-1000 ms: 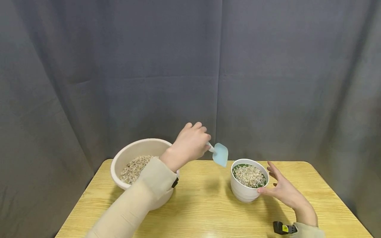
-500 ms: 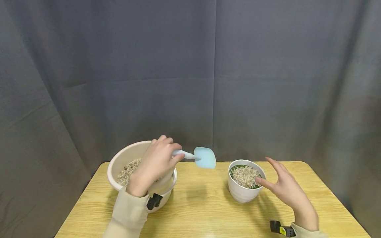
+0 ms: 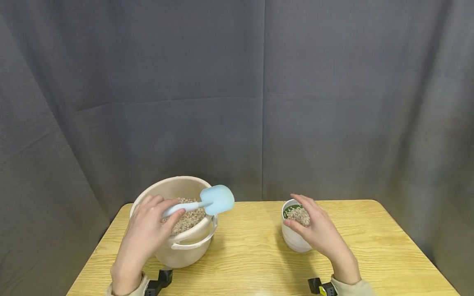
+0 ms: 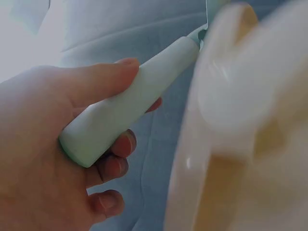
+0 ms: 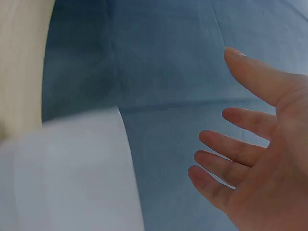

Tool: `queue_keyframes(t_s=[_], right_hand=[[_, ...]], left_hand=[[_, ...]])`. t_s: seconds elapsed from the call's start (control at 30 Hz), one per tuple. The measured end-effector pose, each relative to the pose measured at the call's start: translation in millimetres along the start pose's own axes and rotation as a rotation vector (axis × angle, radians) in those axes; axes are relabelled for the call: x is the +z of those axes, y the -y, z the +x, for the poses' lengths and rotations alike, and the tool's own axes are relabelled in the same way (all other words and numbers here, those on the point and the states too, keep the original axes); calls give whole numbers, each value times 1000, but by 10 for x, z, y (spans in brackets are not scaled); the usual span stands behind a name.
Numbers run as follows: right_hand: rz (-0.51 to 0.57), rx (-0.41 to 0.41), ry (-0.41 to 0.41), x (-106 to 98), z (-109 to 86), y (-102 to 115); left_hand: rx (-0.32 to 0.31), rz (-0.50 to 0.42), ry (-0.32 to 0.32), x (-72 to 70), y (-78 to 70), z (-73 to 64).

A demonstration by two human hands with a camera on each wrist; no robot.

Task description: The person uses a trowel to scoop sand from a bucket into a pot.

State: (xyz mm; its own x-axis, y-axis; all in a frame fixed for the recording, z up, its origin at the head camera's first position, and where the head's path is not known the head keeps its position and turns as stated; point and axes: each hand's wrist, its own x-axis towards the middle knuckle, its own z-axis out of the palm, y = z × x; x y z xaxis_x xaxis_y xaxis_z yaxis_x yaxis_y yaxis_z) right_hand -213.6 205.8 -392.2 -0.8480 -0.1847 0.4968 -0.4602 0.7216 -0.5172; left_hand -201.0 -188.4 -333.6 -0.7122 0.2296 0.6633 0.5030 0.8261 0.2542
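My left hand grips the white handle of a small light-blue hand trowel over the cream bucket in the head view. The blade sticks out past the bucket's right rim and bears no visible grit. Pale gravel lies inside the bucket. In the left wrist view the thumb and fingers wrap the trowel handle. My right hand is spread beside and partly in front of a white pot, which holds pale gravel over something green. In the right wrist view the fingers stand apart from the pot.
Both containers stand on a wooden table, the bucket left and the pot right. The bucket's carrying handle hangs at its right side. A grey curtain hangs behind the table.
My left hand has carried the trowel left, from near the pot to over the bucket. My right hand has shifted left and now covers part of the pot.
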Motion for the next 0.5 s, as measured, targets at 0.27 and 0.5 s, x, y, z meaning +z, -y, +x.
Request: queue_keyframes(t_s=[0.27, 0.5], right_hand=[[64, 12, 87, 431, 72, 223], [250, 48, 171, 800, 209, 407]], left_hand=[[-7, 42, -72, -52, 50, -101], [-127, 98, -70, -154, 196, -200]])
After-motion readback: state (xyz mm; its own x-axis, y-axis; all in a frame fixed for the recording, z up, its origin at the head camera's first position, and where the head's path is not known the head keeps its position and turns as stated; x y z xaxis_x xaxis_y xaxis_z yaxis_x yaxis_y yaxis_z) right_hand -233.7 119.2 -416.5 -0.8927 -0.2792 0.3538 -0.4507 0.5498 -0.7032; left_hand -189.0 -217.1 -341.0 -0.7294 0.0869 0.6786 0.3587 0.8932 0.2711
